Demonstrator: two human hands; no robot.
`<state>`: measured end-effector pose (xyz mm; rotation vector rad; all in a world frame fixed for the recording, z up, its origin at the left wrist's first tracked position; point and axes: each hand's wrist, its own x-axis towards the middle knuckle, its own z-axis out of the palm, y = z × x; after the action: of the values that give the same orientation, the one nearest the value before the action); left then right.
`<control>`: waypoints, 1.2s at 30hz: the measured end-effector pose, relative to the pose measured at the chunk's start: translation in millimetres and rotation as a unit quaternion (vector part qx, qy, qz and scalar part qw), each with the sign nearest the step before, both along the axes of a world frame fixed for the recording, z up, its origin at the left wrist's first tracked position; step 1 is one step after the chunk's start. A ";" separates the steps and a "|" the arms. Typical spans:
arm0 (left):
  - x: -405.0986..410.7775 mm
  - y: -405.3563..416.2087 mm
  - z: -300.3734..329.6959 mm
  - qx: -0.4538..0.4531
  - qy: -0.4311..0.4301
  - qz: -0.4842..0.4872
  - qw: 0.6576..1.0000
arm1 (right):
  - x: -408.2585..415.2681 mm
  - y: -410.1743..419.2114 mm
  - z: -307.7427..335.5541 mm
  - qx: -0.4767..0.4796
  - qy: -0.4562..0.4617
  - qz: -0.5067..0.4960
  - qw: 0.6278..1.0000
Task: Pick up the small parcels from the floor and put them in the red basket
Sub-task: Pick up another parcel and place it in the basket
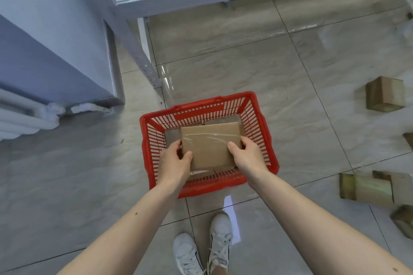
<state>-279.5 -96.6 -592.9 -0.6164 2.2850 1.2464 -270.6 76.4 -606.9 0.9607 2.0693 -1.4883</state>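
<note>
Hands, left (pixel 173 159) and right (pixel 247 155), fingers grasping one parcel (pixel 210 146) over red basket (pixel 257 109).

The red basket (pixel 263 131) looks like hard plastic with slotted walls. The parcel (pixel 210 145) is matt brown cardboard with a glossy strip of clear tape across it. The floor tiles (pixel 245 69) are smooth and shiny. The sneakers (pixel 220 241) look like white cloth.

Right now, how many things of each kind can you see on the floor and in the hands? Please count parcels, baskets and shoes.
Parcels held by both hands over the basket: 1
Parcels on the floor, clearly seen: 2
Red baskets: 1
White shoes: 2
Total: 6. More parcels at the right edge and inside the basket are only partly visible.
</note>
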 end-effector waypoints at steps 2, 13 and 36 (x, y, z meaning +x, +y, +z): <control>-3.3 -12.3 -23.1 0.005 -0.008 0.012 1.000 | -12.1 -13.7 -24.7 0.002 -0.007 0.024 1.000; -35.9 -59.0 -152.0 -0.010 -0.017 0.093 0.995 | -67.4 -69.8 -153.5 0.025 -0.047 0.123 0.991; -48.1 -76.9 -212.8 -0.066 0.048 0.004 0.997 | -78.7 -99.3 -185.8 -0.021 -0.050 0.103 0.993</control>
<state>-327.6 -173.6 -805.8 -0.6233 2.4633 1.1573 -349.2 -22.9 -792.7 0.7637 1.9909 -1.3459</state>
